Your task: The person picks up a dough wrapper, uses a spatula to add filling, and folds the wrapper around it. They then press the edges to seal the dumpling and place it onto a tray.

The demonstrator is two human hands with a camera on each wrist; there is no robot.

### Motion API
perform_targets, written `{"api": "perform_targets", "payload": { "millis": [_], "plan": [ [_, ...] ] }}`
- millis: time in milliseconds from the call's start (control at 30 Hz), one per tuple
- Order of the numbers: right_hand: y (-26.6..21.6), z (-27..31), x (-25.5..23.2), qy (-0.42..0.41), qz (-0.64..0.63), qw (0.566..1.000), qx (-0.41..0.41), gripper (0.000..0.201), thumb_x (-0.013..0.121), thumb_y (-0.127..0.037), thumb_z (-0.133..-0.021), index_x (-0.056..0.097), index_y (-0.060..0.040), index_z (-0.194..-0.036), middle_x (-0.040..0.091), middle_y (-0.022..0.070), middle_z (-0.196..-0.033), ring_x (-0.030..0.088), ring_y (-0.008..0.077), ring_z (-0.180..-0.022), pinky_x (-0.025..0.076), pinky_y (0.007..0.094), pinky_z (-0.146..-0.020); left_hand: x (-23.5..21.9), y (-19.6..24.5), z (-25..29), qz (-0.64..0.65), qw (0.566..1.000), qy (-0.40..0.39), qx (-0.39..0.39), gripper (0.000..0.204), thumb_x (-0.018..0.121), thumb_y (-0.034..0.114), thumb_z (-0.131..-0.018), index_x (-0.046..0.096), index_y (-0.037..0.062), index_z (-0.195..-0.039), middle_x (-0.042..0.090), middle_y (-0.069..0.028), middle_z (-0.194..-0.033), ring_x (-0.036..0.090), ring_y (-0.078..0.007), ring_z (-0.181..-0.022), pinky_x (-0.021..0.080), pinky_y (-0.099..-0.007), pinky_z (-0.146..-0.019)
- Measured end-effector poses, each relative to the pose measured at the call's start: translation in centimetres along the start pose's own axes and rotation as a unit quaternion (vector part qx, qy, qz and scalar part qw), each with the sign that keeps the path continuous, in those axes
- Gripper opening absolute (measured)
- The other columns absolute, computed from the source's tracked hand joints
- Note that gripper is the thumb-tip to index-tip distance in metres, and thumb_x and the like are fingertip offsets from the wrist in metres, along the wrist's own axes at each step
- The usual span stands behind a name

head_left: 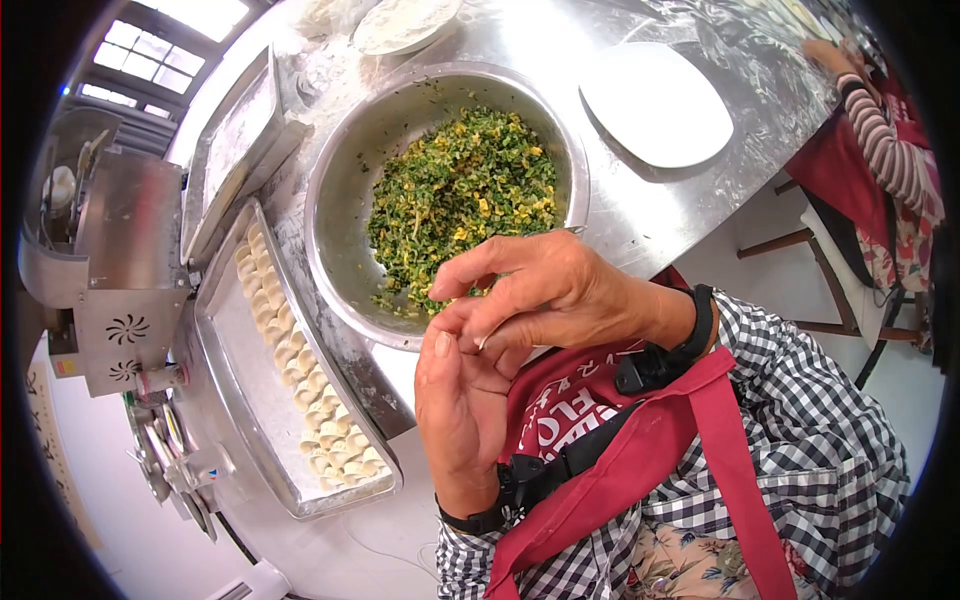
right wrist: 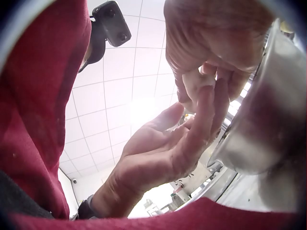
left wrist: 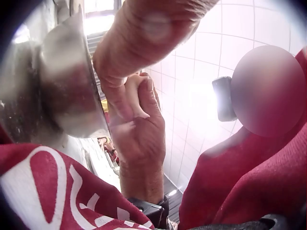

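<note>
In front of the apron, my left hand [head_left: 455, 400] and right hand [head_left: 560, 290] meet near the rim of a steel bowl [head_left: 343, 190]. A pale dough dumpling [left wrist: 135, 98] is pinched between the fingers of both hands. The right wrist view shows its white dough [right wrist: 194, 84] at the fingertips; from the head, the fingers hide nearly all of it. Chopped green and yellow filling [head_left: 460, 190] fills much of the bowl. To the left, a metal tray [head_left: 245, 400] carries rows of folded dumplings [head_left: 290, 345].
A white square plate [head_left: 655, 105] lies right of the bowl on the steel table [head_left: 620, 215]. Behind stands a dish of flour [head_left: 405, 25]. Another floured tray [head_left: 235, 135] and a metal machine [head_left: 130, 240] are at the left. Another person's striped sleeve [head_left: 890, 150] shows at far right.
</note>
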State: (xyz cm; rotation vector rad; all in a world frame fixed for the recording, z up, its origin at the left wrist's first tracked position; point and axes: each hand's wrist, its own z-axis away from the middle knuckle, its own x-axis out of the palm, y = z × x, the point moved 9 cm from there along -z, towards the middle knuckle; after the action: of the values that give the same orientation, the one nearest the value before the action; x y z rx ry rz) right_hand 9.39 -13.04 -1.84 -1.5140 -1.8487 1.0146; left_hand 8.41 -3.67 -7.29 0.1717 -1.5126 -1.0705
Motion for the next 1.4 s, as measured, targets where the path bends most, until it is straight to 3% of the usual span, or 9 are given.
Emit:
{"api": "perform_targets", "payload": {
  "millis": [67, 167, 367, 567, 967, 1167, 1233, 1400],
  "plan": [
    [0.2, 0.0, -0.1, 0.002, 0.004, 1.000, 0.024, 0.012, 0.068, -0.003, -0.072, 0.067, -0.0039, -0.084, 0.058, 0.0131, -0.104, 0.060, 0.0201, -0.091, 0.048, 0.0268, -0.075, -0.5, 0.0, 0.0, 0.004, 1.000, 0.026, 0.002, 0.036, 0.033, 0.027, -0.095, 0.042, 0.0008, -0.119, 0.050, -0.0122, -0.120, 0.053, -0.0228, -0.108, 0.044, -0.0408, -0.092],
    [0.0, 0.1, 0.0, -0.006, -0.002, 1.000, -0.010, 0.012, 0.068, -0.002, -0.071, 0.067, -0.0041, -0.083, 0.058, 0.0130, -0.104, 0.059, 0.0212, -0.092, 0.048, 0.0279, -0.076, -0.5, 0.1, -0.1, 0.020, 0.999, -0.020, 0.021, 0.035, 0.036, 0.025, -0.095, 0.042, 0.0004, -0.119, 0.052, -0.0119, -0.115, 0.054, -0.0219, -0.106, 0.045, -0.0392, -0.091],
    [-0.3, -0.1, -0.3, 0.027, 0.026, 0.999, -0.001, 0.014, 0.068, -0.003, -0.070, 0.067, -0.0055, -0.084, 0.060, 0.0103, -0.101, 0.059, 0.0226, -0.092, 0.048, 0.0299, -0.076, -0.5, 0.5, 0.0, -0.022, 0.999, 0.035, 0.029, 0.033, 0.045, 0.016, -0.090, 0.042, -0.0017, -0.119, 0.052, -0.0139, -0.112, 0.054, -0.0230, -0.105, 0.046, -0.0394, -0.090],
    [-0.8, 0.1, 0.1, 0.004, 0.072, 0.996, -0.053, 0.012, 0.067, -0.003, -0.070, 0.065, -0.0054, -0.082, 0.060, 0.0101, -0.101, 0.059, 0.0240, -0.092, 0.048, 0.0303, -0.076, -0.9, 0.3, 0.2, -0.003, 0.997, 0.074, 0.014, 0.035, 0.046, 0.012, -0.089, 0.042, -0.0033, -0.120, 0.051, -0.0152, -0.115, 0.056, -0.0244, -0.103, 0.046, -0.0401, -0.091],
    [-1.0, 0.0, -0.4, 0.036, 0.073, 0.996, -0.037, 0.012, 0.068, -0.003, -0.070, 0.065, -0.0053, -0.081, 0.059, 0.0111, -0.102, 0.059, 0.0240, -0.091, 0.048, 0.0315, -0.075, -1.3, 0.1, 0.1, 0.024, 0.998, 0.051, 0.009, 0.036, 0.044, 0.013, -0.090, 0.040, -0.0040, -0.122, 0.050, -0.0161, -0.118, 0.053, -0.0257, -0.109, 0.045, -0.0391, -0.093],
    [-1.2, 0.0, -0.1, 0.018, 0.063, 0.995, -0.073, 0.012, 0.069, -0.003, -0.068, 0.065, -0.0046, -0.080, 0.060, 0.0112, -0.101, 0.060, 0.0235, -0.090, 0.048, 0.0307, -0.075, -1.2, -0.1, -0.1, 0.051, 0.998, 0.037, 0.002, 0.037, 0.043, 0.012, -0.091, 0.037, -0.0020, -0.125, 0.048, -0.0152, -0.121, 0.051, -0.0252, -0.110, 0.044, -0.0394, -0.094],
    [-1.2, -0.2, -0.5, 0.057, 0.033, 0.997, -0.042, 0.011, 0.068, -0.002, -0.068, 0.065, -0.0046, -0.078, 0.061, 0.0099, -0.097, 0.059, 0.0226, -0.089, 0.047, 0.0304, -0.073, -0.9, 0.0, -0.1, 0.094, 0.995, 0.015, 0.004, 0.038, 0.042, 0.011, -0.091, 0.035, -0.0002, -0.127, 0.046, -0.0142, -0.123, 0.050, -0.0249, -0.111, 0.043, -0.0396, -0.095],
    [-1.1, -0.1, -0.2, 0.018, 0.038, 0.995, -0.085, 0.013, 0.068, -0.002, -0.069, 0.064, -0.0045, -0.081, 0.061, 0.0103, -0.100, 0.059, 0.0230, -0.091, 0.047, 0.0308, -0.074, -0.4, -0.3, -0.4, 0.140, 0.990, -0.010, -0.012, 0.038, 0.040, 0.011, -0.092, 0.032, 0.0016, -0.128, 0.045, -0.0125, -0.126, 0.049, -0.0243, -0.113, 0.042, -0.0401, -0.096]
  ]
}}
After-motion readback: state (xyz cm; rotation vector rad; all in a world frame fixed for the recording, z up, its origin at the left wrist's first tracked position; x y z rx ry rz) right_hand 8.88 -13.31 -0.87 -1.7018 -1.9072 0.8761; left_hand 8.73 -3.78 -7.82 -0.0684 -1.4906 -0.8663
